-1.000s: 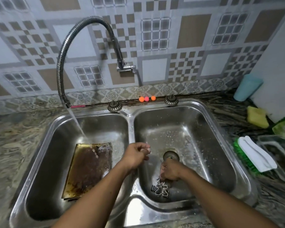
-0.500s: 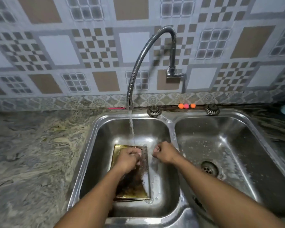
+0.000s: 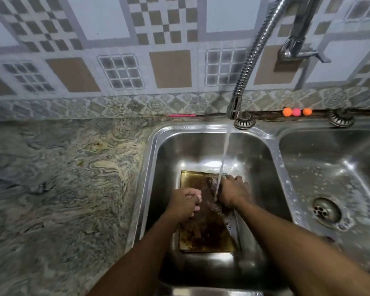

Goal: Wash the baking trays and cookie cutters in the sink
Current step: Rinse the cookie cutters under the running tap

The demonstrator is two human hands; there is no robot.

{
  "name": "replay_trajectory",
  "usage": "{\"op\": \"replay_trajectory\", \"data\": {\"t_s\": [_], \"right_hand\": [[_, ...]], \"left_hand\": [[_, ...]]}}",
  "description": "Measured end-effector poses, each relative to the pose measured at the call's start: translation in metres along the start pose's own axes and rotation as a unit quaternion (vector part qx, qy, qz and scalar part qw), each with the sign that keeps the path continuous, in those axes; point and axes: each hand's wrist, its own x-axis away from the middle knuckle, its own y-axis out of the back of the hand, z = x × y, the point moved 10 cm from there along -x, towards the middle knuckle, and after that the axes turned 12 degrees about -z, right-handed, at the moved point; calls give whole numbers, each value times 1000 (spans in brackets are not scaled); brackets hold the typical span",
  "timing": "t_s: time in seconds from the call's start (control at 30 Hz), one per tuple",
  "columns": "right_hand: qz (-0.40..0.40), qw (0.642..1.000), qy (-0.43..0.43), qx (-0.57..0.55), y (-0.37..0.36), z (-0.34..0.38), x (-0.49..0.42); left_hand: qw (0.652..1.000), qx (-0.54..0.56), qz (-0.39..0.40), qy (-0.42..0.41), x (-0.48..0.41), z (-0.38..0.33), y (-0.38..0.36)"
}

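Note:
A gold-rimmed baking tray (image 3: 203,233) with a dark brown, stained bottom lies flat in the left basin (image 3: 165,167) of the steel double sink. Water runs from the hose spout (image 3: 234,107) in a thin stream onto the tray's far right corner. My right hand (image 3: 233,194) is there, fingers curled down over that corner, wet under the stream. My left hand (image 3: 185,202) hovers over the tray's left side with its fingers curled in and nothing visible in them. No cookie cutter shows in this view.
The right basin (image 3: 329,167) with its round drain (image 3: 326,211) lies to the right. Two tap knobs (image 3: 244,121) and three small orange and pink balls (image 3: 296,111) sit on the back ledge. A marbled stone counter (image 3: 62,189) spreads to the left.
Both hands left the right basin and the cookie cutters there and came over the tray in the left basin. The right hand has now dropped onto the tray's far corner under the stream.

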Motion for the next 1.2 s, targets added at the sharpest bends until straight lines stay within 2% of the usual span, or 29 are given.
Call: {"op": "replay_trajectory", "data": {"t_s": [0.07, 0.3, 0.4, 0.5, 0.63, 0.7, 0.77, 0.9, 1.0, 1.1, 1.2], "right_hand": [[-20, 999, 5, 28, -3, 1, -1], [-59, 998, 12, -10, 2, 4, 13], [-57, 989, 0, -134, 34, 12, 13], [-72, 953, -28, -294, 91, 20, 17], [-96, 958, 94, -253, 154, 41, 33], [-155, 954, 166, -197, 179, 43, 43], [-239, 930, 233, -154, 198, 44, 55], [-289, 900, 136, -298, 223, 23, 63], [-300, 889, 209, -274, 235, 44, 80], [-301, 883, 240, -270, 240, 50, 93], [-259, 884, 130, -366, 224, 22, 84]], "left_hand": [[1000, -1, 5, -1, -1, 2, 0], [1000, 26, -2, 4, -2, -1, 4], [998, 64, -12, 12, 2, -12, 4], [987, 153, -3, 37, 6, -28, -5], [951, 306, 8, 47, 15, -63, -21], [934, 354, 10, 45, 22, -81, -24], [920, 387, 28, 53, 30, -94, -29], [889, 446, 69, 75, 46, -108, -43], [879, 464, 84, 71, 53, -120, -52], [887, 456, 57, 40, 54, -131, -43], [940, 332, -60, -59, 47, -143, -14]]}}
